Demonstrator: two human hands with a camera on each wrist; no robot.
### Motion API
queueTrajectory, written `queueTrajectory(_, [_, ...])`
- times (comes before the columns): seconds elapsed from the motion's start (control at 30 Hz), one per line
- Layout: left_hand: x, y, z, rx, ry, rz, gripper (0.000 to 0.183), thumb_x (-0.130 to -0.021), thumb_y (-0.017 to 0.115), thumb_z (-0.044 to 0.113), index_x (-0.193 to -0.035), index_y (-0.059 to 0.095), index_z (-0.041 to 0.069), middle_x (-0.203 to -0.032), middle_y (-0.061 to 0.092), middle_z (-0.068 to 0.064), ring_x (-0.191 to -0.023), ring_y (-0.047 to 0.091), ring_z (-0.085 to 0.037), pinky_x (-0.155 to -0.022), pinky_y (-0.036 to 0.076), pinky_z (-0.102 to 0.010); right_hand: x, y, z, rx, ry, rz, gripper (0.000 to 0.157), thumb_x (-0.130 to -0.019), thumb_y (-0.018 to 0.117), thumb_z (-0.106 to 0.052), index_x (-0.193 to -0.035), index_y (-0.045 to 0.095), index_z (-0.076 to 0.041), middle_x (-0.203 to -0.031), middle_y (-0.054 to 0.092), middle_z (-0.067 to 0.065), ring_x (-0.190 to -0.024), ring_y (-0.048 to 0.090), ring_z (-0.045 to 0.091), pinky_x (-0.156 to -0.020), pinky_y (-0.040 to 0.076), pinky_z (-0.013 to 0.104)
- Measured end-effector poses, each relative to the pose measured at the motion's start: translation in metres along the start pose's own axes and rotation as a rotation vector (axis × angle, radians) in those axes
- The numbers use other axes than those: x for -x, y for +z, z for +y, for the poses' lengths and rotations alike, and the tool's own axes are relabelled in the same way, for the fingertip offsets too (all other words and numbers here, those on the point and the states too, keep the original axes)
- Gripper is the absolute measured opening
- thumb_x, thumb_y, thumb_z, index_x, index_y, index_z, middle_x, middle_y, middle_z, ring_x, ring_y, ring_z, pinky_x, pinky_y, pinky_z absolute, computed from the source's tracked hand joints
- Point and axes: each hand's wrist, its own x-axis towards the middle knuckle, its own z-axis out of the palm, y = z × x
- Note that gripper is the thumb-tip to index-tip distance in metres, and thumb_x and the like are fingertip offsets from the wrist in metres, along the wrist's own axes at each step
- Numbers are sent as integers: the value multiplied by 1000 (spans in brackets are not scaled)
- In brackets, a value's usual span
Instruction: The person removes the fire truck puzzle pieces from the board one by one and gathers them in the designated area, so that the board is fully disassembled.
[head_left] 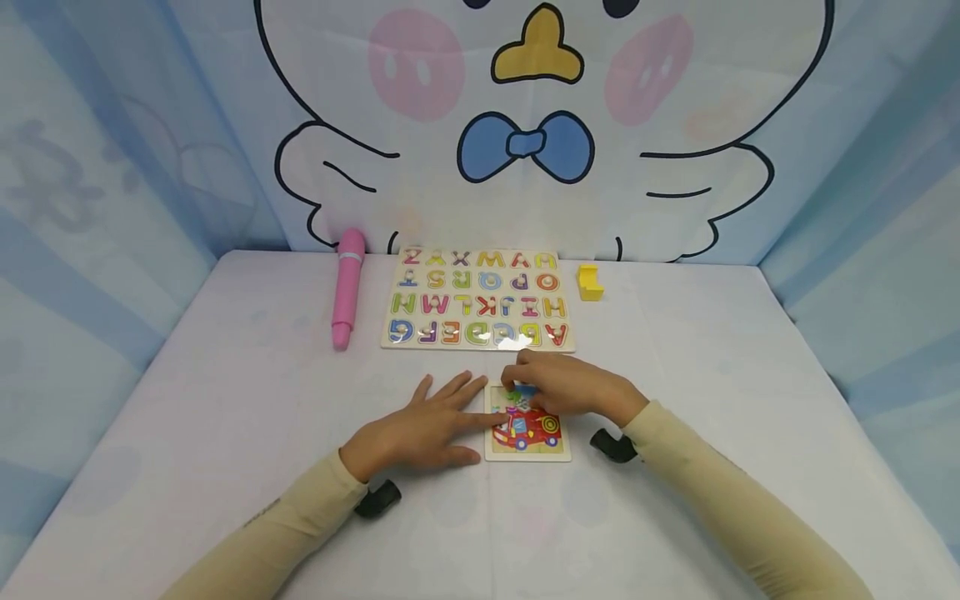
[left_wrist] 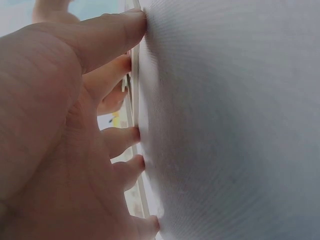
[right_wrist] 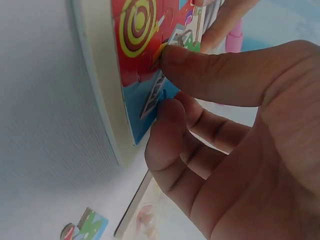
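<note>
A small square jigsaw puzzle [head_left: 527, 450] in a pale frame lies before me, picturing a red fire truck. My left hand [head_left: 423, 429] is spread flat at its left side. Its index finger reaches over the frame onto the truck picture, and the thumb lies by the lower left corner. Over the puzzle's upper right part, my right hand [head_left: 573, 385] has bent fingers. In the right wrist view, thumb and index finger pinch a puzzle piece [right_wrist: 152, 97] with a ladder on blue, low over the picture. The hand hides part of the puzzle in the head view.
Behind the puzzle lies an alphabet board [head_left: 480, 292] with colourful letters. A pink marker-like stick [head_left: 347, 292] lies to its left, a small yellow block [head_left: 589, 283] to its right. The right wrist view shows a loose green and blue puzzle piece [right_wrist: 92, 224] on the tablecloth.
</note>
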Motion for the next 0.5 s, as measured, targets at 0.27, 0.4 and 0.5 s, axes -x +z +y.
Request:
queueTrajectory(0.27, [2, 0, 1, 21, 3, 11, 59, -98, 67, 43, -153, 46, 42, -171, 16, -8, -158, 2, -30, -117, 4, -71, 1, 3, -1, -51, -2, 33, 26, -92, 70, -2, -113, 66, -17, -104, 59, -2, -92, 54, 17, -85, 52, 34])
queueTrajectory(0.4, [2, 0, 1, 15, -1, 9, 60, -97, 67, 45, -153, 46, 42, -171, 15, -7, -158, 2, -29, -117, 4, -71, 2, 4, -3, -69, 19, 34, 25, -92, 69, -2, -111, 64, -17, -104, 58, -3, -93, 54, 17, -86, 51, 34])
queueTrajectory(0.5, [2, 0, 1, 13, -3, 7, 60, -97, 68, 45, -153, 46, 43, -171, 15, -6, -158, 2, -29, -117, 4, -71, 2, 4, -3, -77, 27, 37, 24, -93, 69, -1, -111, 64, -16, -102, 57, -3, -93, 54, 16, -85, 51, 33])
